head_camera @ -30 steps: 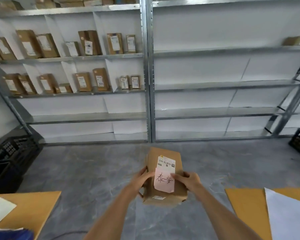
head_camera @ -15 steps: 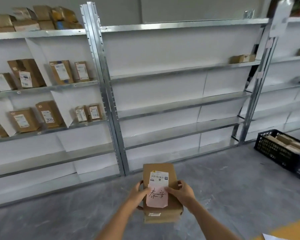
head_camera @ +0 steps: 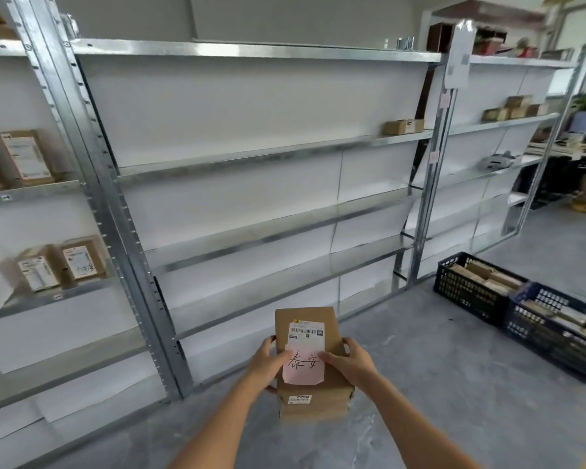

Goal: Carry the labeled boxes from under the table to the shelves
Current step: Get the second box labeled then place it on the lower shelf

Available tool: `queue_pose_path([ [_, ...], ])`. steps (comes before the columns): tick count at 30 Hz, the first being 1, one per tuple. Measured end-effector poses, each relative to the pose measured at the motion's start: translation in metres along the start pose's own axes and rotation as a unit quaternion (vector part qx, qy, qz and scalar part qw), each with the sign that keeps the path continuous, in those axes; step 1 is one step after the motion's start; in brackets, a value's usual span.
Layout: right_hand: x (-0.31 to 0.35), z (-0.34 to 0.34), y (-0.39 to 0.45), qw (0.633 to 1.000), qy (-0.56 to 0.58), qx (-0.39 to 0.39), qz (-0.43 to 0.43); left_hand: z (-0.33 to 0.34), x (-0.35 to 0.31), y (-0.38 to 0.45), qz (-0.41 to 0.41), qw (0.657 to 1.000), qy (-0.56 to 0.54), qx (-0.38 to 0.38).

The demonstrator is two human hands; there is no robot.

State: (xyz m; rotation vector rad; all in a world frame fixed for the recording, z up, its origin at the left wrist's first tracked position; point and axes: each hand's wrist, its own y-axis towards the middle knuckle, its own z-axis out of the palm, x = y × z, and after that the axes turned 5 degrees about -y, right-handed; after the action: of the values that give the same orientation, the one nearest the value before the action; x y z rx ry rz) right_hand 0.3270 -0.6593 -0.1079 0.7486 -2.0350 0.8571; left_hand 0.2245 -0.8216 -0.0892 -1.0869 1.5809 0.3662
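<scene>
Wide metal shelves (head_camera: 251, 157) fill the view, bay after bay of grey steel with white backing, standing on a grey floor (head_camera: 454, 384). The middle bay carries just one small carton (head_camera: 402, 126) at the far right end of an upper level; the left bay holds several labeled cartons (head_camera: 26, 157) standing upright, and the right bay has a few more up high. Down on the floor to the right sit two dark plastic crates (head_camera: 471, 292), side by side and touching, both loaded with cardboard packages. And here in the centre, held out in front of the body above the floor and clear of the shelving, is the brown cardboard box (head_camera: 313, 404), its long side running away from the camera. Both hands are on it: the left hand (head_camera: 268, 362) wraps the left edge, fingers curled under, thumb up on top; the right hand (head_camera: 352, 362) clasps the right edge the same way. That is a firm two-handed grip, closed around the box. On its top face, a white shipping label (head_camera: 306, 330) with a barcode, and just below it a pink note (head_camera: 301, 367) with handwritten characters, both thumbs touching its edges. A small white sticker (head_camera: 299, 398) shows on the near face.
</scene>
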Motion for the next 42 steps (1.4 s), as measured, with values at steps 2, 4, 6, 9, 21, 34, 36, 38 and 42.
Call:
queue_pose_path([
  [2, 0.006, -0.006, 0.029, 1.000, 0.013, -0.012, 0.012, 0.003, -0.012, 0.035, 0.004, 1.000, 0.007, 0.012],
  [4, 0.014, -0.013, 0.058, 0.999, 0.030, -0.026, 0.019, 0.004, -0.024, 0.072, 0.013, 0.999, 0.011, 0.027],
  [6, 0.025, -0.021, 0.086, 0.998, 0.045, -0.042, 0.026, 0.004, -0.039, 0.108, 0.021, 0.999, 0.012, 0.041],
  [9, 0.041, -0.037, 0.126, 0.996, 0.054, -0.064, 0.035, 0.004, -0.064, 0.161, 0.015, 0.998, 0.009, 0.067],
  [21, 0.046, -0.158, 0.230, 0.975, 0.096, -0.186, 0.077, 0.102, -0.175, 0.305, 0.068, 0.978, 0.063, 0.185],
  [34, -0.016, -0.348, 0.328, 0.954, 0.122, -0.258, 0.097, 0.289, -0.297, 0.404, 0.115, 0.957, 0.075, 0.256],
  [36, -0.021, -0.374, 0.341, 0.951, 0.124, -0.268, 0.094, 0.314, -0.312, 0.418, 0.117, 0.956, 0.062, 0.261],
  [38, -0.030, -0.394, 0.352, 0.949, 0.128, -0.273, 0.096, 0.337, -0.322, 0.430, 0.112, 0.956, 0.059, 0.263],
  [42, -0.054, -0.427, 0.375, 0.942, 0.198, -0.255, 0.092, 0.379, -0.337, 0.455, 0.089, 0.957, 0.049, 0.272],
])
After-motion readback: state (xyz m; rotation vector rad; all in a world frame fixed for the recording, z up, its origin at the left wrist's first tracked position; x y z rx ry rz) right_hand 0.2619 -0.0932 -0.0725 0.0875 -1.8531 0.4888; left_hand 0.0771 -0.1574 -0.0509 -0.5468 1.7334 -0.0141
